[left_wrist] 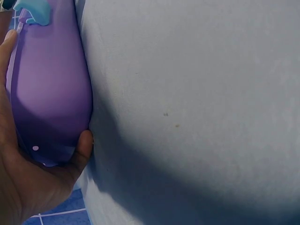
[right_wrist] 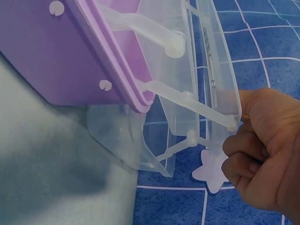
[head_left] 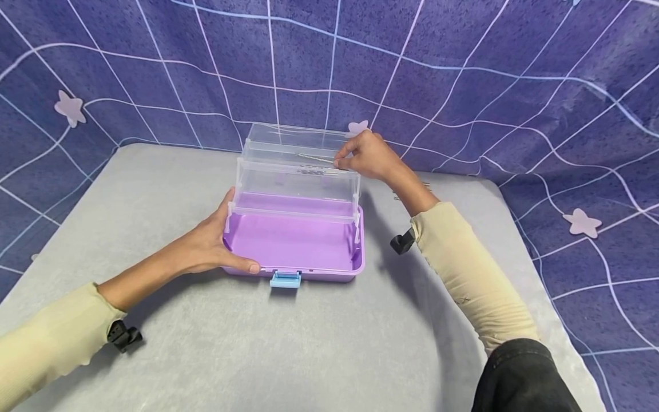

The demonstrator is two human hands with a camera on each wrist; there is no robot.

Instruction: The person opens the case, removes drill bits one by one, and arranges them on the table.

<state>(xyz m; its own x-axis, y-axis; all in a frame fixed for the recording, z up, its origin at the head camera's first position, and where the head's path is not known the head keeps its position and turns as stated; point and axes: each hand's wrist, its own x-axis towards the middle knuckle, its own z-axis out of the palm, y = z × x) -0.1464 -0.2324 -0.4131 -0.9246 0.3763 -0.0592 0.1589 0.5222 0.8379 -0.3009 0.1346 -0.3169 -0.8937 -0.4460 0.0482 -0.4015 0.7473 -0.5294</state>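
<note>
A purple storage box (head_left: 293, 240) with clear fold-out trays (head_left: 293, 177) stands opened on the grey surface. My left hand (head_left: 206, 243) grips its left end, thumb along the front rim near the blue latch (head_left: 285, 279). In the left wrist view the fingers hold around the purple end wall (left_wrist: 51, 89). Over the upper tray, my right hand (head_left: 368, 155) pinches a thin metal drill bit (head_left: 315, 157) between thumb and forefinger. Several more drill bits (head_left: 320, 170) lie in the tray below it. In the right wrist view, the right hand (right_wrist: 269, 150) is at the tray's end.
Several small brassy pieces (head_left: 426, 186) lie on the table (head_left: 329, 349) beyond the right forearm, partly hidden by it. Clear plastic hinge arms (right_wrist: 187, 101) link the trays to the box. Behind stands a blue cloth (head_left: 309, 51) with pale lines and stars.
</note>
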